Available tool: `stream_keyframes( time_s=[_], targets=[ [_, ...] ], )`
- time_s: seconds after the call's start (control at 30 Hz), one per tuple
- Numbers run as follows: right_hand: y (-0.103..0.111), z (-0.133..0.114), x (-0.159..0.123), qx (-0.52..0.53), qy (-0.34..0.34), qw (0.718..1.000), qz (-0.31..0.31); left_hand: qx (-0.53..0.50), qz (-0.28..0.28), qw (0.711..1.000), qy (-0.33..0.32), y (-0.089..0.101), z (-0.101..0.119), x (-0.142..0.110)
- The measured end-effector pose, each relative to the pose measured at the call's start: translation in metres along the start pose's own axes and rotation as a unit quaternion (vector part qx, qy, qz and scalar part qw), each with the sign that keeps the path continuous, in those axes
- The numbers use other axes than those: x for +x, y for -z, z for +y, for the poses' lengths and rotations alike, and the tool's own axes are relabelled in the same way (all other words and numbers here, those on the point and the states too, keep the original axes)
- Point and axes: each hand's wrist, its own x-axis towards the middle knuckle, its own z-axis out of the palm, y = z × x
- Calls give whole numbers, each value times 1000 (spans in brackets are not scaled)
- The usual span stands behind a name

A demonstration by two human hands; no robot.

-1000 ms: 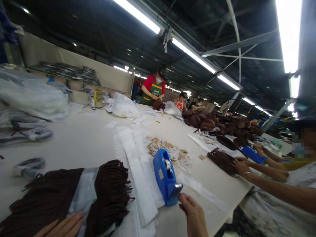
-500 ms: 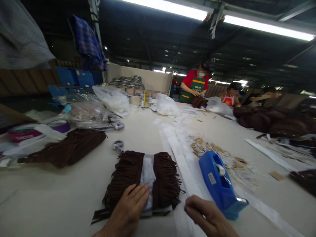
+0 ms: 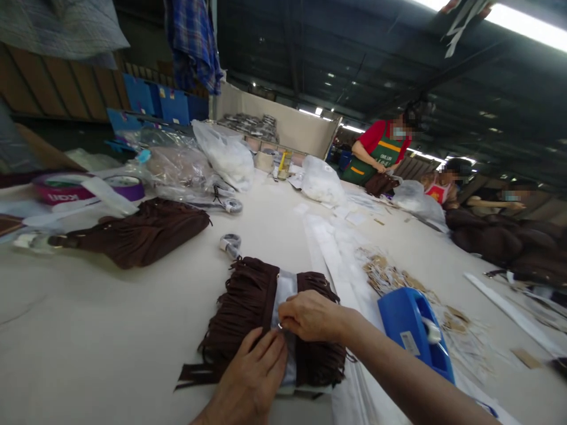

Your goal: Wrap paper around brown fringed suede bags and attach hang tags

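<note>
A dark brown fringed bag [image 3: 241,304] lies on the table in front of me, with a shiny pale grey strip [image 3: 287,286] running down its middle. My left hand [image 3: 257,369] rests on the lower part of the bag, fingers stretched out and tips at the strip. Over the strip, my right hand [image 3: 305,316] is closed in a pinch, its fingertips just above those of the left. A small pale bit shows at the pinch, too small to name. Right of the bag, partly behind my forearm, stands a blue tape dispenser [image 3: 394,324].
Another brown fringed bag [image 3: 155,233] lies left, near tape rolls [image 3: 62,189] and clear plastic bags [image 3: 177,168]. Tan tags with strings [image 3: 381,271] are heaped beyond the dispenser. A co-worker in a green apron [image 3: 376,153] stands across the table; brown goods [image 3: 496,242] are piled at right.
My right hand has moved left from beside the dispenser onto the bag's strip. My left hand stays on the bag. The whole view has shifted and tilted.
</note>
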Motion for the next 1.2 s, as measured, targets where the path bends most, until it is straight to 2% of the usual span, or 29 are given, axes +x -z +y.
stream_keyframes(
  time_s=[0.1, 0.2, 0.33, 0.4, 0.53, 0.63, 0.77, 0.97, 1.03, 1.1, 1.2],
  targets=[
    [7, 3, 0, -5, -6, 1000, -11, -1, 20, 1000, 14, -2, 1, -2],
    [15, 5, -3, -8, -11, 1000, -21, -8, 4, 1000, 12, -5, 2, -4],
    [22, 3, -1, -19, -1, 996, -83, -18, 5, 1000, 18, -12, 3, -7],
    [22, 1, 4, -31, 4, 993, -114, -21, 16, 999, 22, -17, 4, -9],
    [13, -3, 15, -65, -3, 988, -137, -36, 45, 998, 35, -27, 6, -12],
    [8, -5, 24, -65, -51, 987, -139, -38, 46, 998, 33, -31, 7, -13],
    [11, -3, 34, -48, -122, 982, -132, -35, 63, 997, 33, -26, 5, -11],
    [8, 15, 43, -8, -124, 983, -136, -12, -5, 1000, 6, -8, 0, -5],
    [5, 26, 42, 7, -128, 984, -127, -11, 4, 1000, 14, -7, 0, -5],
    [5, 36, 40, 5, -144, 985, -96, -15, 21, 999, 25, -8, 1, -6],
    [8, 41, 28, -19, -179, 984, -14, -13, 29, 999, 22, -7, 2, -5]
  ],
)
